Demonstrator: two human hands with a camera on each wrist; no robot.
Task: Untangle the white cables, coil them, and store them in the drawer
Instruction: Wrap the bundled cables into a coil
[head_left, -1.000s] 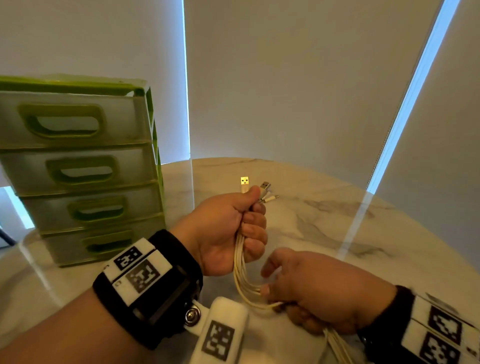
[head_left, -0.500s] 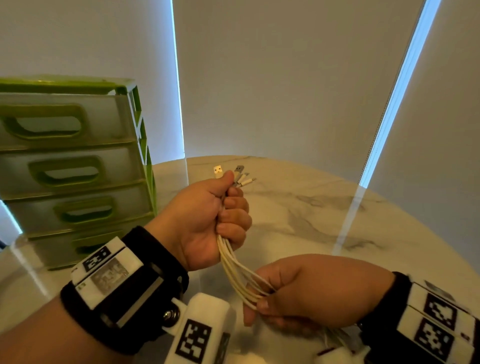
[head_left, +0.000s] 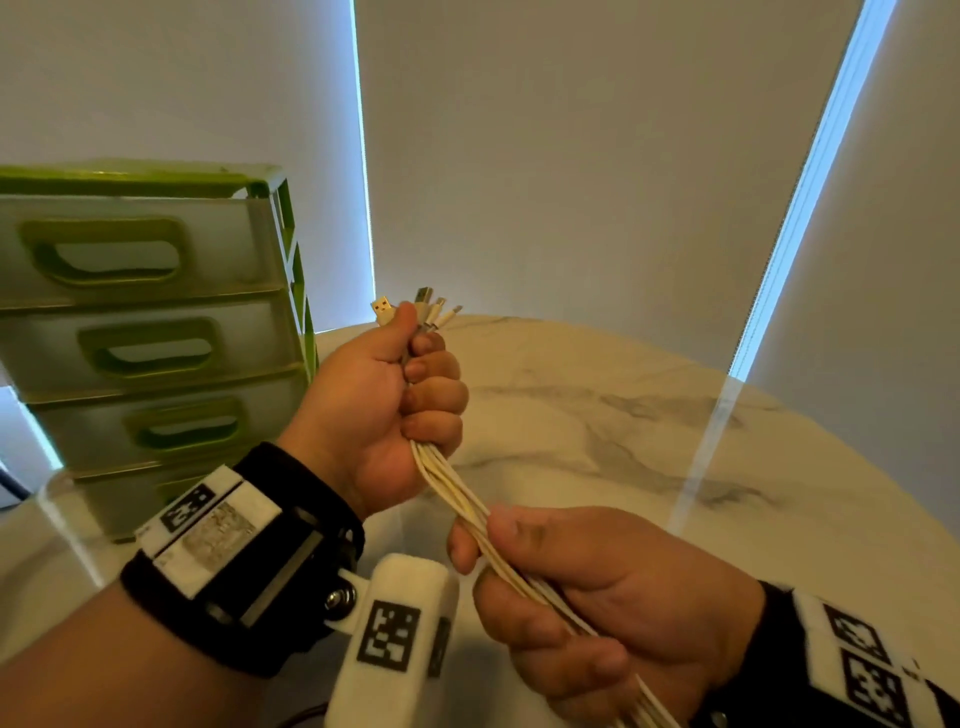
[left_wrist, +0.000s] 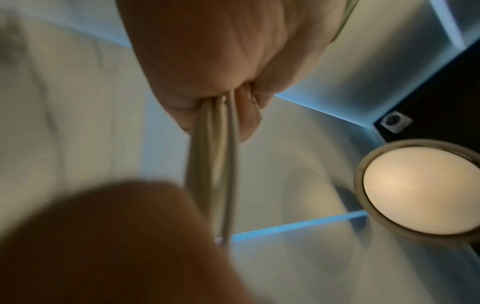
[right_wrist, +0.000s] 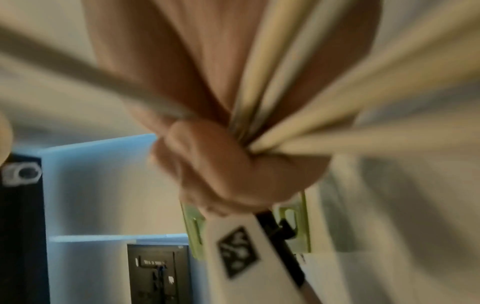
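Note:
A bundle of several white cables (head_left: 454, 493) runs taut between my two hands above the marble table (head_left: 597, 415). My left hand (head_left: 400, 410) grips the bundle in a fist near its plug ends (head_left: 415, 309), which stick up past the thumb. My right hand (head_left: 587, 597), lower and nearer, holds the same strands, fingers curled round them; the cables (head_left: 649, 712) trail out of view below it. In the left wrist view the strands (left_wrist: 213, 164) leave the fist (left_wrist: 207, 61) straight down. The blurred right wrist view has the cables (right_wrist: 259, 82) fanning from the fingers (right_wrist: 233, 164).
A green and translucent drawer unit (head_left: 145, 332) with several shut drawers stands on the table at the left, behind my left wrist. Roller blinds (head_left: 571, 156) hang behind the table. A round ceiling lamp (left_wrist: 420, 191) shows in the left wrist view.
Both hands have risen with the cables. The slack loop between them has pulled straight, and my right hand's grip has closed round the strands closer to the left fist.

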